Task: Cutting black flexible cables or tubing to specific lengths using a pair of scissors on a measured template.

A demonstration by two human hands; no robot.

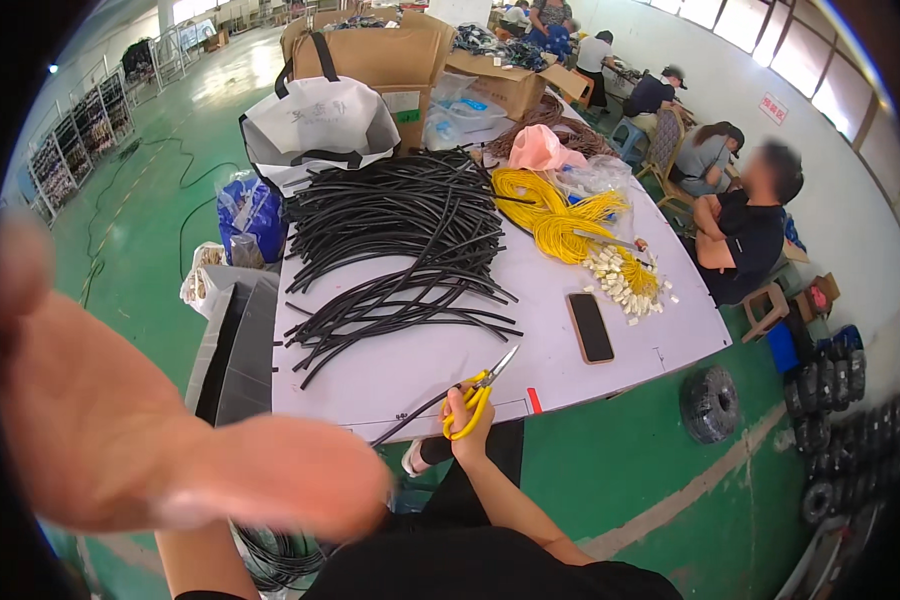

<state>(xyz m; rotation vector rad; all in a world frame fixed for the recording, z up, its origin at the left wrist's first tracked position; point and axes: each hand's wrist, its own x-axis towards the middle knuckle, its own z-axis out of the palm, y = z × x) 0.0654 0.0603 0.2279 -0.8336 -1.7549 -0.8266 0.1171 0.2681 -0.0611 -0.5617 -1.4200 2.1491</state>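
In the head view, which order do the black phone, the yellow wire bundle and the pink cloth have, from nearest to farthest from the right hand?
From the right hand, which holds yellow-handled scissors:
1. Black phone, up and to the right.
2. Yellow wire bundle, mid-table.
3. Pink cloth, at the far end.

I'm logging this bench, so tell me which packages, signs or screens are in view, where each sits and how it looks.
Phone: near table edge, dark rectangular screen, off.
White tote bag: table's far left corner, black handles.
Cardboard boxes: far end, brown, open.
Blue plastic bag: floor, left of table.
Wall sign: right wall, small white rectangle, red marks.
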